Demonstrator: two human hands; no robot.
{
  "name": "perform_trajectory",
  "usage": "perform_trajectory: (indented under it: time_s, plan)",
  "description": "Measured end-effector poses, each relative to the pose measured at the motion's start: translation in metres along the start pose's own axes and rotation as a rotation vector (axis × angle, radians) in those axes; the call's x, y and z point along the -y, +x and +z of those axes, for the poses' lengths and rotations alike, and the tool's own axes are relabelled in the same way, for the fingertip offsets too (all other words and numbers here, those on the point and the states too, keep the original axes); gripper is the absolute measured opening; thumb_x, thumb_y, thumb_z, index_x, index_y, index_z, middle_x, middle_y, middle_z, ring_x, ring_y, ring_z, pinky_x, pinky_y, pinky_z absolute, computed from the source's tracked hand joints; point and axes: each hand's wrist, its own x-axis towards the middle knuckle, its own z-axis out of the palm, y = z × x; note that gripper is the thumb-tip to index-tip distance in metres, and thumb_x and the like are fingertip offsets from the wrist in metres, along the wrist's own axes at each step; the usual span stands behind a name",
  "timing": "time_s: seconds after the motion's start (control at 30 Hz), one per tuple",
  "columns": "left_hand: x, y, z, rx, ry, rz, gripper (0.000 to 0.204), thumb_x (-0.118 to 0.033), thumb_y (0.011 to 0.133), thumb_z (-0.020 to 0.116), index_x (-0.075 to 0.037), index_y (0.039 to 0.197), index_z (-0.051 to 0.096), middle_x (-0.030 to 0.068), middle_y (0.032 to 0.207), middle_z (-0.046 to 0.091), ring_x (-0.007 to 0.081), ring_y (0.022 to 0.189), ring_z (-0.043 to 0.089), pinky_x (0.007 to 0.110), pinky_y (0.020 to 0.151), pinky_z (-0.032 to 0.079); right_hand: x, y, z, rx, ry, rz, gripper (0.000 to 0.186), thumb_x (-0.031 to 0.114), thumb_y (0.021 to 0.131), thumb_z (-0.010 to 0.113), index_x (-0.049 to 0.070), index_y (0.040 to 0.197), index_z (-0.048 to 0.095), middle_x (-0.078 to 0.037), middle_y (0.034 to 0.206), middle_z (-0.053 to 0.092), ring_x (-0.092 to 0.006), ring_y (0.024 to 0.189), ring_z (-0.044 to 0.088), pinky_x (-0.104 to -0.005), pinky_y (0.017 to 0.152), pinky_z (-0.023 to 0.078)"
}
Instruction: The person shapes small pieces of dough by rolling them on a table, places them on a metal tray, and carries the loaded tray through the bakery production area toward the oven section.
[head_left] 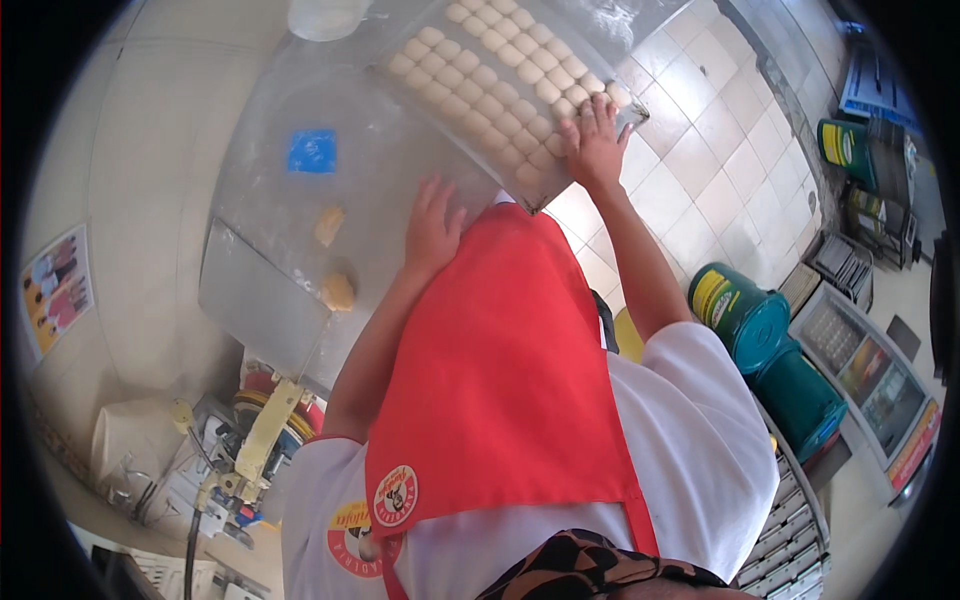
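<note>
Rows of pale round dough balls (478,103) fill a flat metal tray (532,188) at the top of the view. At the tray's right end my right hand (597,150) reaches over the last balls, fingers spread and fingertips touching the dough. Beneath the palm some of the tray is hidden. My left hand (433,232) rests by the steel table's near edge beside my red apron, its fingers stretched, slightly blurred and holding nothing. Two small yellowish dough lumps (338,292) lie on the steel table (270,235) to its left, with a blue scraper-like square (312,151) farther off.
A whitish bowl (326,15) stands at the table's far edge. On the right, green buckets (738,315) and a display case (868,365) stand on the tiled floor (715,150). A cream-coloured machine (268,430) is at the lower left.
</note>
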Motion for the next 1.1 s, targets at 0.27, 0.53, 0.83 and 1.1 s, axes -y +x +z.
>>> perform_trajectory:
  time_s: [0.27,0.53,0.83,1.1]
  plan:
    - [0.022,-0.038,-0.013,-0.028,-0.023,-0.069,0.049,-0.022,0.095,0.067,0.000,0.138,0.056,0.0241,0.153,0.044,0.0434,0.144,0.039,0.047,0.117,0.036,0.013,0.042,0.023,0.011,-0.169,-0.068,0.073,0.055,0.105,0.037,0.004,0.157,0.035,-0.015,0.167,0.026,-0.0386,0.155,0.021,-0.0641,0.121,0.015]
    - [0.043,-0.058,-0.026,-0.061,0.011,-0.124,0.049,-0.023,0.097,0.066,0.000,0.139,0.055,0.0242,0.154,0.044,0.0428,0.144,0.039,0.047,0.118,0.035,0.107,0.035,0.036,0.118,-0.097,-0.264,0.072,0.056,0.104,0.040,0.007,0.156,0.037,-0.012,0.167,0.027,-0.0354,0.155,0.023,-0.0597,0.123,0.018]
    - [0.034,-0.066,-0.039,-0.005,0.034,-0.123,0.049,-0.026,0.097,0.065,0.002,0.137,0.057,0.0248,0.151,0.048,0.0433,0.142,0.043,0.049,0.115,0.038,0.208,0.132,0.067,0.051,-0.077,-0.589,0.060,0.051,0.105,0.042,0.018,0.156,0.041,-0.010,0.168,0.026,-0.0322,0.155,0.023,-0.0599,0.122,0.021]
    - [0.062,-0.093,-0.052,-0.041,0.065,-0.133,0.048,-0.022,0.097,0.066,0.003,0.135,0.057,0.0270,0.147,0.050,0.0439,0.138,0.047,0.049,0.114,0.038,0.194,0.130,0.075,0.015,0.336,-0.444,0.054,0.042,0.102,0.053,0.024,0.152,0.046,-0.014,0.163,0.033,-0.0400,0.150,0.029,-0.0600,0.120,0.026]
